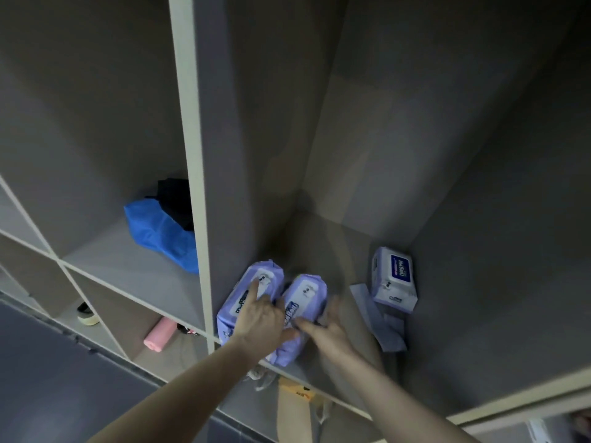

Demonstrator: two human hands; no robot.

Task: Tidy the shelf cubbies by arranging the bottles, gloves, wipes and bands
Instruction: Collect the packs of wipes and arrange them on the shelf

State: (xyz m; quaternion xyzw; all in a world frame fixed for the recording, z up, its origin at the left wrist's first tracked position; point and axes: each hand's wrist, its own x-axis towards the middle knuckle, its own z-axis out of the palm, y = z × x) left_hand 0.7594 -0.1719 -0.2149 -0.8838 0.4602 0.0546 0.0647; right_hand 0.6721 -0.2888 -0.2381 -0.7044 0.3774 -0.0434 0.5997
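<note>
Two purple wipes packs lie side by side at the front left of the middle cubby: the left pack (246, 292) against the divider and the right pack (303, 298) beside it. My left hand (260, 318) rests flat on the left pack, its index finger on the lid. My right hand (323, 324) lies with spread fingers against the right pack's near end. A third wipes pack (395, 279), white and blue, stands at the back right of the same cubby. Neither hand visibly grips anything.
A folded paper (377, 318) lies by the third pack. The left cubby holds a blue bag (160, 235) with black fabric (176, 199) behind. Lower cubbies hold a pink roll (160, 337), a round roll (87, 314) and an orange item (297, 391). The divider (195, 187) stands left.
</note>
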